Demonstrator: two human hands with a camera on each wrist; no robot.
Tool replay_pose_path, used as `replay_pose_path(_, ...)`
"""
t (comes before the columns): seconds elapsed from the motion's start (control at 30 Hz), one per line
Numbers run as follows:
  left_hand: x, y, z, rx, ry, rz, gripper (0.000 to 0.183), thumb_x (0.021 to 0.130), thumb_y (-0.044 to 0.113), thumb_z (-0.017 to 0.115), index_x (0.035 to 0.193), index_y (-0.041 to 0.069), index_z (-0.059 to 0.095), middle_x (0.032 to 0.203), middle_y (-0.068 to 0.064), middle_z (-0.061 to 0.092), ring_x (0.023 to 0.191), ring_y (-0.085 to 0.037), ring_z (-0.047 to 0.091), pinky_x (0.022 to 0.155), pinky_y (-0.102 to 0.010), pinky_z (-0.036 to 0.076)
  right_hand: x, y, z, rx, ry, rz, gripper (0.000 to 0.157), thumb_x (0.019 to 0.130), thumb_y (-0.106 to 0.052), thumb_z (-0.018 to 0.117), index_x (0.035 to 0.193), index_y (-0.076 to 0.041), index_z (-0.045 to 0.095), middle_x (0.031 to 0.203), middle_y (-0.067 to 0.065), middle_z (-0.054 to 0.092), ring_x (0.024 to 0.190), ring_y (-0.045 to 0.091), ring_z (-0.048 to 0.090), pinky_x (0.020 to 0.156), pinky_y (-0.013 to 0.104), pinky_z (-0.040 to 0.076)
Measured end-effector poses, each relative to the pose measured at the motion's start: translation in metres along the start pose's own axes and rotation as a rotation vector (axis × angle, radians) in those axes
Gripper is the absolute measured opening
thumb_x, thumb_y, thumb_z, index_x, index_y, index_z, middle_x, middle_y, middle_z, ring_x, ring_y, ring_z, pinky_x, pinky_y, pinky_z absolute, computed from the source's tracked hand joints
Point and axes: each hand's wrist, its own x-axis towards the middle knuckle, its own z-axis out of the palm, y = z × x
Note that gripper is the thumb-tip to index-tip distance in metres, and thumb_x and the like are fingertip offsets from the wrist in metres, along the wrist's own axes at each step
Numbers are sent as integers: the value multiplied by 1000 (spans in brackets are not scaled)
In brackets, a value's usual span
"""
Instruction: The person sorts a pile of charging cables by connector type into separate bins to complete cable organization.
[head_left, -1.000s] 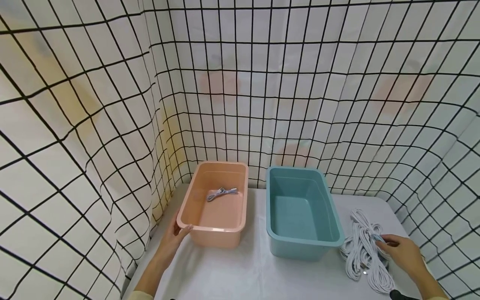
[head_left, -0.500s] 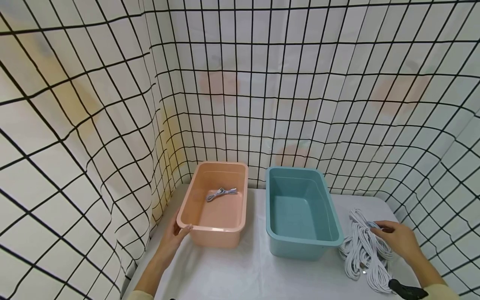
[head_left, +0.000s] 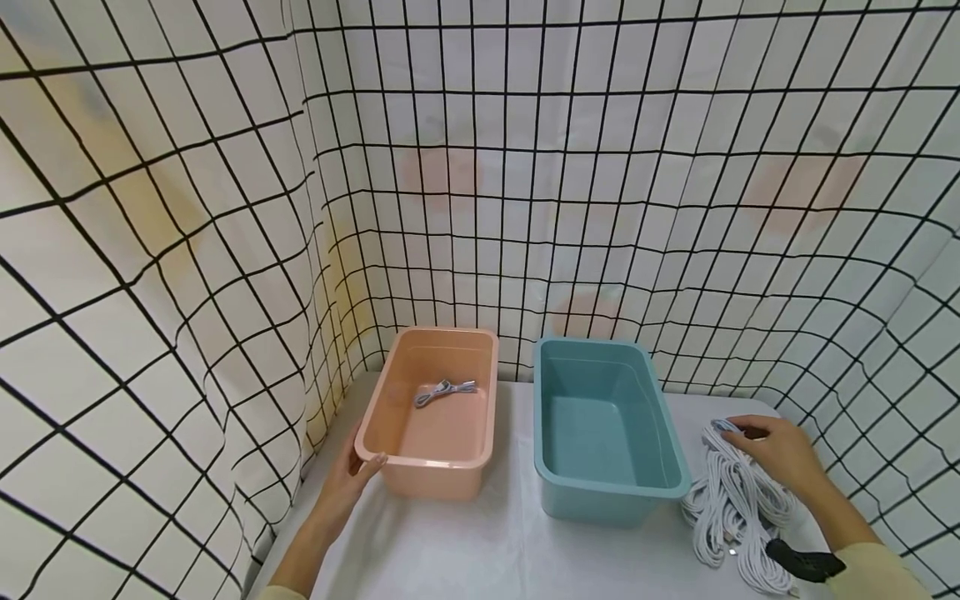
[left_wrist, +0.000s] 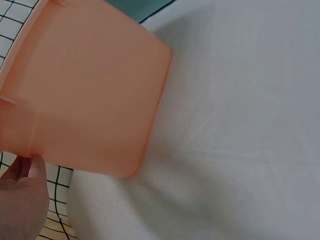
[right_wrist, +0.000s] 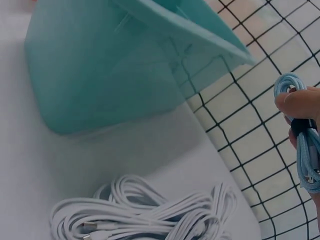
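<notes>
My right hand (head_left: pixel 780 457) pinches a coiled light-blue USB cable (right_wrist: pixel 309 159) bound with a black strap, raised above the table in the right wrist view. Beneath it lies a pile of white cables (head_left: pixel 738 517) with metal plugs showing among the loops. My left hand (head_left: pixel 351 471) grips the near left corner of a peach plastic bin (head_left: pixel 435 479), thumb at the rim and fingers along the outer side. Inside that bin rests one bundled grey-white cable (head_left: pixel 444 392). Between the peach bin and the pile stands a teal bin (head_left: pixel 600 500) with nothing in it.
Black netting (head_left: pixel 502 200) over white sheeting rises behind the bins and on both sides. A white cloth covers the table (head_left: pixel 502 550). A black strap (head_left: pixel 806 560) sits at my right wrist, near the cable pile.
My right hand has moved up and left from the middle of the white pile toward its far end, carrying the light-blue cable. My left hand stays at the peach bin's corner.
</notes>
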Motion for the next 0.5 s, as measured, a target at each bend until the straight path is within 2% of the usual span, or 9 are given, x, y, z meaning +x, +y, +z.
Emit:
replay_pose_path(0.13,0,-2,-1,8,8,-1,89,101,26,71,168,21,12,170,-12,18,153,-34,21,119,-52,26,9,-12,-1,-1,-12,-36,39,96,-29,76,118,4,74,105,21,71,86,30,64,55,31,52)
replay_pose_path(0.33,-1,0,0,16,1,4,89,102,26,69,168,20,10,170,-14,16,154,-35,20,119,-51,25,27,-31,-4,-37,-35,-75,41,97,-30,76,118,5,73,102,20,71,90,36,66,63,38,54)
replay_pose_path(0.5,-1,1,0,10,2,16,87,103,24,68,168,17,11,170,-15,18,153,-36,21,119,-51,25,44,-50,-3,-19,-46,-103,39,97,-28,75,119,5,73,102,19,73,90,34,67,65,38,55)
